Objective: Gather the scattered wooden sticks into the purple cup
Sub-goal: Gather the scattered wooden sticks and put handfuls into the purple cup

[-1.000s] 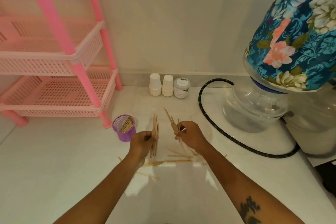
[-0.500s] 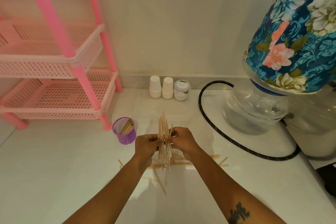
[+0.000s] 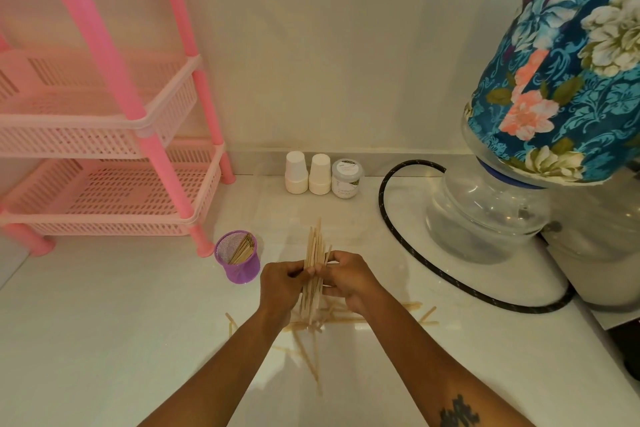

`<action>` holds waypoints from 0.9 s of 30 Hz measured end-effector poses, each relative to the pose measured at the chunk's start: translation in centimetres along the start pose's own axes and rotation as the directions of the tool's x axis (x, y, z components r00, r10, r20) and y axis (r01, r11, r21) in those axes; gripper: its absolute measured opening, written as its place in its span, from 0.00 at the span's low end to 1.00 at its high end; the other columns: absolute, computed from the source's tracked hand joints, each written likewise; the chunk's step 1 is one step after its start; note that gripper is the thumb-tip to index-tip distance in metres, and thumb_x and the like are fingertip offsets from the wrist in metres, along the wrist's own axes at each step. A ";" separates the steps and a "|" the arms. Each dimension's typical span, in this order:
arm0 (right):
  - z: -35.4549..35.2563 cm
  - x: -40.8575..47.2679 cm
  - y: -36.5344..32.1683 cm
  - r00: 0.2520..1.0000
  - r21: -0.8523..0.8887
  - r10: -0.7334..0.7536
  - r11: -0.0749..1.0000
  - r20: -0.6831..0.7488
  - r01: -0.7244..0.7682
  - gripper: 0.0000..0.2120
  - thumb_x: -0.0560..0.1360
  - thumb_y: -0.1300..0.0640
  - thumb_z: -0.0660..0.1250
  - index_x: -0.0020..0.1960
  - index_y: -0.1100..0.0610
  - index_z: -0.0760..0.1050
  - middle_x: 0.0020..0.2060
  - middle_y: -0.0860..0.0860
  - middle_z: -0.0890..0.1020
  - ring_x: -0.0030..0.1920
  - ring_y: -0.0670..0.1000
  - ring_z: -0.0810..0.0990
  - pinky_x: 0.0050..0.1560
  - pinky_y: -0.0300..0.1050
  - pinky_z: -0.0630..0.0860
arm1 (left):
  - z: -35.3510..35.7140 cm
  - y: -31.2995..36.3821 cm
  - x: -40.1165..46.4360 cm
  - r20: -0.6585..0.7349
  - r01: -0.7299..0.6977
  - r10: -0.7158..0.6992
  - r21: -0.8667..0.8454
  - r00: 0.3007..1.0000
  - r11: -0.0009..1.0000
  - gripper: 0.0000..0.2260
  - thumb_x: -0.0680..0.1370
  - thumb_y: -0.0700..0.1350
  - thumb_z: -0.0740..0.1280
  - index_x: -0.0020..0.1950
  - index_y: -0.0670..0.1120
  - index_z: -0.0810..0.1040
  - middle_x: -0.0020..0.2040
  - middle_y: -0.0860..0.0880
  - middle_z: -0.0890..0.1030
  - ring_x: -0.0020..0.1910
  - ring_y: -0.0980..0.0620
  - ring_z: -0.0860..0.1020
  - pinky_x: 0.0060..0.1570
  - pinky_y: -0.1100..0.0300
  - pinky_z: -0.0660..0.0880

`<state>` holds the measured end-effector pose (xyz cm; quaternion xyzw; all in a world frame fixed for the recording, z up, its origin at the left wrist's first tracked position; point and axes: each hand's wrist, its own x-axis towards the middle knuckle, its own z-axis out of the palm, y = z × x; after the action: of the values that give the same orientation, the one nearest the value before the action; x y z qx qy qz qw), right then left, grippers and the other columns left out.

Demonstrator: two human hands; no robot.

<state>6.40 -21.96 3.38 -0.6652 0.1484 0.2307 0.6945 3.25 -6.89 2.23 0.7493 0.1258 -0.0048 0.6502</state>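
There are two hands, the left [image 3: 282, 282] and the right [image 3: 349, 276]. There is one purple cup [image 3: 239, 262]. There are two white cups [image 3: 308, 173] and one small jar [image 3: 346, 177]. There is one pink rack [image 3: 114, 135] with two baskets showing. There is one black hose [image 3: 408, 250] and one big water bottle [image 3: 491, 218]. The bundle of sticks [image 3: 314, 253] and the loose sticks [image 3: 381, 321] on the worktop [image 3: 104, 340] are too many to count.

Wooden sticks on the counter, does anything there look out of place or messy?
Yes. Loose sticks lie crisscrossed on the white counter beneath both hands, outside the purple cup, which already has some. The left hand and right hand clamp an uneven bundle.
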 end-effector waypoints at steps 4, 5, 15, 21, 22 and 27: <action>-0.1 -0.3 0.0 0.999 0.047 0.022 0.999 0.034 -0.024 0.06 0.79 0.66 0.72 0.56 0.62 0.84 0.49 0.58 0.89 0.47 0.56 0.90 0.47 0.52 0.87 | 0.1 0.3 0.1 0.038 -0.100 0.096 0.130 0.995 0.986 0.15 0.78 0.39 0.74 0.46 0.62 0.88 0.39 0.54 0.89 0.39 0.51 0.88 0.43 0.52 0.86; -0.1 -0.3 0.0 0.999 0.061 0.029 0.998 0.040 -0.032 0.07 0.79 0.66 0.72 0.55 0.62 0.84 0.49 0.59 0.89 0.48 0.57 0.90 0.48 0.53 0.87 | 0.1 0.3 0.1 0.044 -0.128 0.122 0.173 0.992 0.977 0.15 0.78 0.40 0.75 0.45 0.63 0.87 0.38 0.55 0.89 0.37 0.53 0.87 0.42 0.53 0.85; 0.3 -0.3 0.2 0.994 0.201 0.060 0.977 0.096 -0.078 0.11 0.84 0.64 0.64 0.58 0.65 0.84 0.45 0.59 0.86 0.48 0.57 0.87 0.52 0.55 0.86 | 0.5 1.2 0.3 0.055 -0.199 0.197 0.473 0.979 0.858 0.07 0.81 0.45 0.73 0.50 0.45 0.90 0.29 0.49 0.81 0.28 0.52 0.77 0.33 0.59 0.72; 0.7 -0.1 0.6 0.996 0.246 0.068 0.966 0.062 -0.082 0.10 0.83 0.59 0.67 0.58 0.64 0.85 0.42 0.57 0.84 0.45 0.56 0.86 0.56 0.58 0.85 | 1.1 1.5 0.0 0.010 -0.134 0.154 0.545 0.988 0.828 0.16 0.83 0.48 0.69 0.42 0.40 0.87 0.28 0.48 0.77 0.29 0.50 0.74 0.34 0.57 0.70; 0.9 0.0 0.6 0.996 0.257 0.068 0.963 0.054 -0.080 0.10 0.83 0.59 0.68 0.57 0.64 0.85 0.43 0.57 0.85 0.45 0.56 0.86 0.56 0.58 0.85 | 1.2 1.5 -0.1 0.001 -0.129 0.153 0.549 0.988 0.826 0.17 0.83 0.48 0.68 0.41 0.40 0.87 0.28 0.49 0.77 0.28 0.51 0.74 0.32 0.60 0.68; 1.8 0.3 1.0 0.995 0.307 0.086 0.949 -0.045 -0.068 0.08 0.80 0.59 0.73 0.52 0.64 0.86 0.42 0.59 0.87 0.43 0.54 0.87 0.56 0.59 0.85 | 1.6 1.8 -0.8 0.033 -0.168 0.181 0.565 0.983 0.808 0.15 0.85 0.46 0.65 0.45 0.40 0.85 0.35 0.45 0.81 0.34 0.48 0.79 0.38 0.55 0.76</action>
<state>5.92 -20.17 2.53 -0.5501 0.2281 0.2128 0.7747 3.11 -8.84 3.87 0.9164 0.0566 0.0259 0.3954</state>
